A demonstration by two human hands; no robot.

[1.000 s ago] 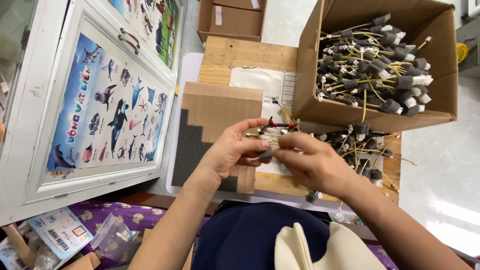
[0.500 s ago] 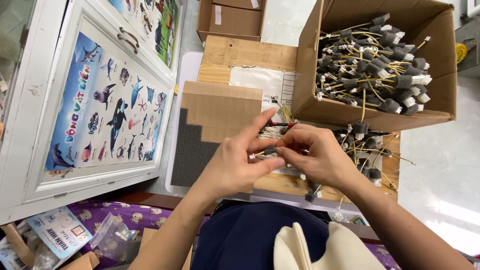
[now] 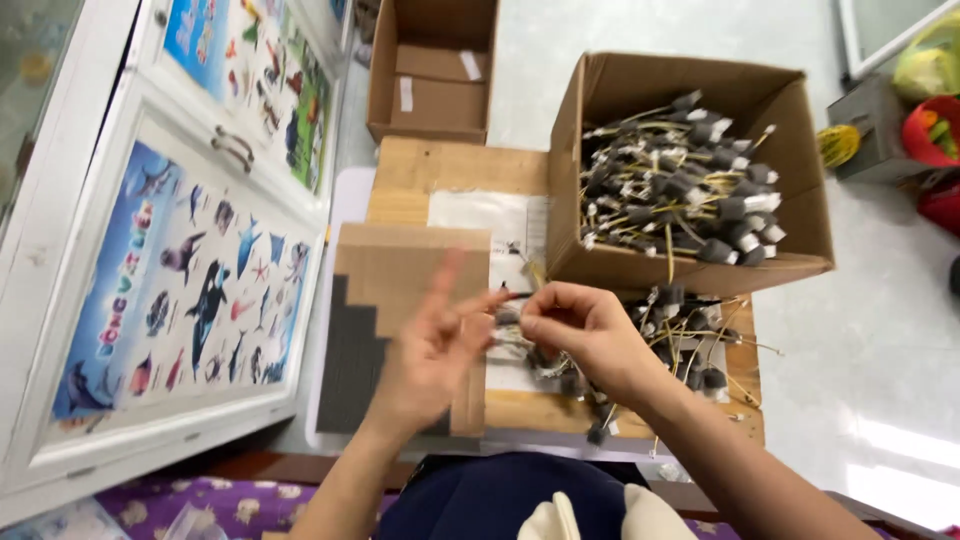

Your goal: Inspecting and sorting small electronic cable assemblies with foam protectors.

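My left hand (image 3: 432, 352) and my right hand (image 3: 580, 335) meet over a low wooden table (image 3: 440, 168). Between their fingertips is a small wired part (image 3: 508, 314), a dark cap on thin yellowish leads. The left hand is blurred, with its fingers spread upward, and its thumb and forefinger pinch the part. My right hand curls around the same part from the right. Under the hands lies a loose pile of like parts (image 3: 680, 345).
An open cardboard box (image 3: 690, 268) full of the same wired parts stands at the right. A brown tray with a dark stepped grid (image 3: 360, 350) lies at the left. An empty carton (image 3: 430, 70) sits behind. A white cabinet door with sea-animal posters (image 3: 170, 290) runs along the left.
The view has moved closer. My left hand's fingers have lifted and spread, and both hands have kept working the small wired part between them.
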